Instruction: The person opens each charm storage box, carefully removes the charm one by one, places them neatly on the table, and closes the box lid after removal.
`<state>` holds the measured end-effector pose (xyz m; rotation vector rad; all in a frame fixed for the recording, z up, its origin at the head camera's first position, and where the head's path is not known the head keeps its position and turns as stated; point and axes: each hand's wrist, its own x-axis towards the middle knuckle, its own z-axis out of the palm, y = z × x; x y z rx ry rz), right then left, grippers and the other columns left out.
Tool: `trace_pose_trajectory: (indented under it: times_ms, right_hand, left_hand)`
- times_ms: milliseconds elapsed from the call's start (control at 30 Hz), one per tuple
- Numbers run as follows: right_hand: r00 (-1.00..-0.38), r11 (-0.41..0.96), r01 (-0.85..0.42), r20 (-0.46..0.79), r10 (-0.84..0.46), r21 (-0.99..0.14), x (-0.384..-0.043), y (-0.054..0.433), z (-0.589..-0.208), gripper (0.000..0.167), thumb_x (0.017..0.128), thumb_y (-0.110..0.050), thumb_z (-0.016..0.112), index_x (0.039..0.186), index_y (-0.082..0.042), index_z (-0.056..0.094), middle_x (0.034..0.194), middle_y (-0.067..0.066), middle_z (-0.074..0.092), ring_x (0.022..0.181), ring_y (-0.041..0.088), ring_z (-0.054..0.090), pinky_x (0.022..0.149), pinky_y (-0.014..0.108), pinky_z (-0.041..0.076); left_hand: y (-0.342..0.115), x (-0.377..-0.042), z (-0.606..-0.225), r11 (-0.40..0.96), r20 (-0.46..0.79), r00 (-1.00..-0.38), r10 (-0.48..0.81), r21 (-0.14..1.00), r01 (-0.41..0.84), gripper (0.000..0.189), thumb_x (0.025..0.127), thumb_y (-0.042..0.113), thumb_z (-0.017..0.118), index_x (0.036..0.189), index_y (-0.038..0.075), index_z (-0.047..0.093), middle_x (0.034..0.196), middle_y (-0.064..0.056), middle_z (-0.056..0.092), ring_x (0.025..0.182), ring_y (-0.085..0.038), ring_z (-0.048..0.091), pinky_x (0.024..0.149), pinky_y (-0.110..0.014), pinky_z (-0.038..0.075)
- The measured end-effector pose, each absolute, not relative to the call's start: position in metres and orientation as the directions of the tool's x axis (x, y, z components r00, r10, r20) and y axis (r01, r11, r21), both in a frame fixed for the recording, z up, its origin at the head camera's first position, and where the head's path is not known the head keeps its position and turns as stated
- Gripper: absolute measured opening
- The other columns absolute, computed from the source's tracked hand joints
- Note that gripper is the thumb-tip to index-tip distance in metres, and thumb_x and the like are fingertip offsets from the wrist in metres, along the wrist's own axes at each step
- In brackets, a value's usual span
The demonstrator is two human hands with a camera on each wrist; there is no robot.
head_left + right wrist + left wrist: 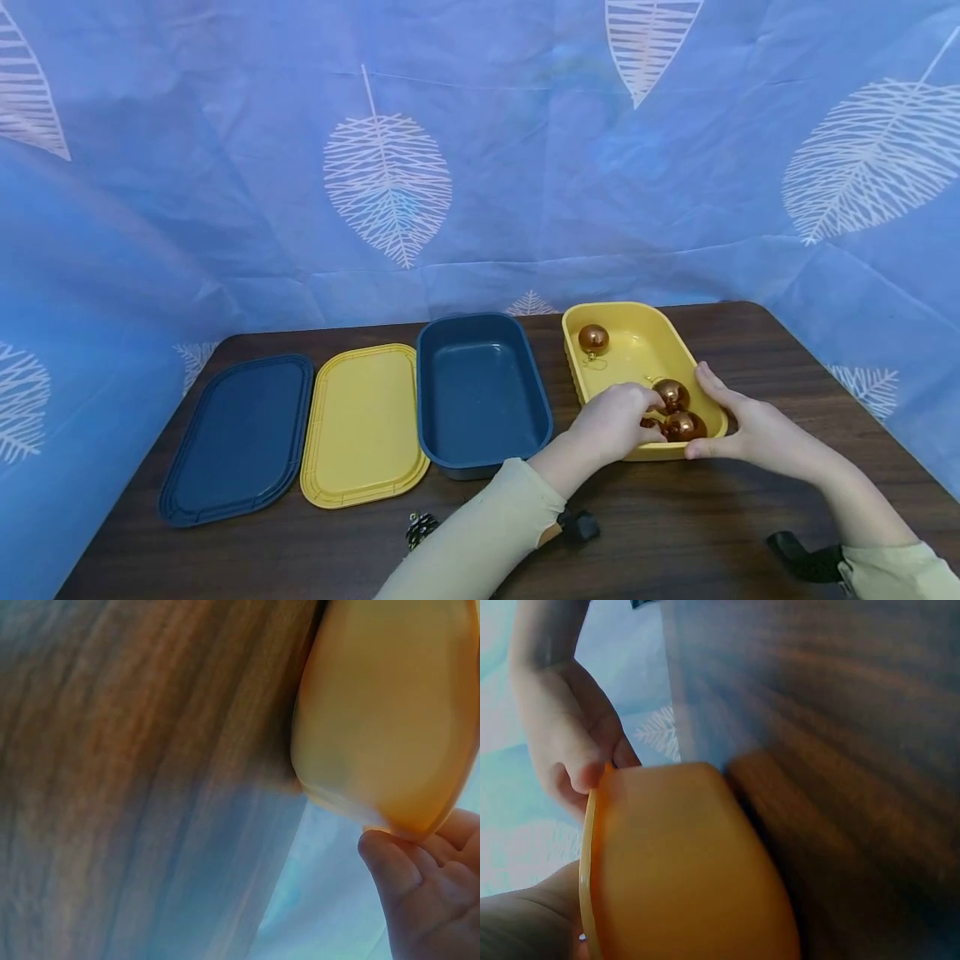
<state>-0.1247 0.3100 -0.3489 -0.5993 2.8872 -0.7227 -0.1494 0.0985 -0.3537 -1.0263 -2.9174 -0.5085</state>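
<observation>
A yellow box (637, 317) stands at the right of the table with several shiny copper-brown Christmas baubles in it. One bauble (593, 338) lies alone at the far left; others, such as this bauble (684, 426), cluster near the right front. My left hand (611, 421) reaches over the near left wall and grips a bauble (652, 426), mostly hidden by the fingers. At the box's near right corner, my right hand (750, 429) holds the rim, thumb in front and fingers along the side. The right wrist view shows that hand (439, 889) at the yellow wall (382, 712).
Left of the yellow box stands a deep blue box (483, 400). Farther left lie a yellow lid (363, 425) and a blue lid (236, 437) on the dark wooden table (300, 550). A pine cone (421, 529) sits beside my left sleeve. Blue leaf-print cloth (495, 167) hangs behind.
</observation>
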Motion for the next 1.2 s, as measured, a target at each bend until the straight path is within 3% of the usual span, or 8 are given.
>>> trace_pose_trajectory:
  times_ms: [233,467,800,1033,1200]
  right_hand:
    - [-0.92,0.812,-0.336,-0.017,-0.391,-0.477,-0.124,0.31,-0.35,0.111,0.078,-0.041,0.077,0.151,0.0,0.004,0.152,0.031,0.007,0.123,0.055,0.036,0.085,0.057,0.044]
    - [-0.922,0.805,-0.322,-0.029,-0.386,-0.498,-0.124,0.309,-0.351,0.109,0.079,-0.04,0.077,0.151,0.001,0.004,0.152,0.032,0.007,0.124,0.056,0.033,0.086,0.059,0.043]
    - [-0.921,0.8,-0.33,-0.014,-0.389,-0.501,-0.124,0.311,-0.35,0.109,0.079,-0.039,0.077,0.151,0.001,0.007,0.152,0.031,0.008,0.124,0.056,0.032,0.087,0.062,0.041]
    - [-0.922,0.805,-0.332,-0.01,-0.387,-0.492,-0.123,0.312,-0.351,0.108,0.078,-0.04,0.077,0.15,0.003,0.008,0.152,0.031,0.009,0.123,0.056,0.034,0.086,0.061,0.043]
    - [-0.92,0.799,-0.329,-0.018,-0.391,-0.502,-0.124,0.311,-0.35,0.109,0.079,-0.041,0.076,0.151,0.001,0.006,0.153,0.029,0.007,0.124,0.056,0.032,0.086,0.062,0.042]
  left_hand:
    - [0.103,-0.149,-0.352,0.787,0.034,-0.813,0.582,0.228,0.573,0.011,0.087,0.035,0.07,0.087,0.024,0.068,0.072,0.015,0.054,0.065,0.0,0.048,0.058,-0.014,0.038]
    - [0.106,-0.147,-0.352,0.827,-0.02,-0.847,0.531,0.23,0.513,0.015,0.087,0.035,0.071,0.081,0.022,0.066,0.066,0.011,0.051,0.06,-0.003,0.047,0.053,-0.017,0.037]
    - [0.104,-0.148,-0.356,0.806,0.051,-0.867,0.496,0.344,0.482,0.013,0.083,0.034,0.075,0.086,0.022,0.069,0.069,0.014,0.052,0.062,-0.001,0.046,0.055,-0.016,0.037]
    - [0.095,-0.145,-0.348,0.707,0.158,-0.862,0.482,0.51,0.49,0.029,0.079,0.036,0.078,0.101,0.019,0.073,0.088,0.014,0.063,0.074,0.004,0.051,0.063,-0.009,0.039]
    - [0.072,-0.14,-0.327,0.602,0.162,-0.85,0.501,0.641,0.477,0.036,0.08,0.032,0.078,0.111,0.015,0.071,0.1,0.011,0.066,0.082,0.004,0.055,0.068,-0.009,0.042]
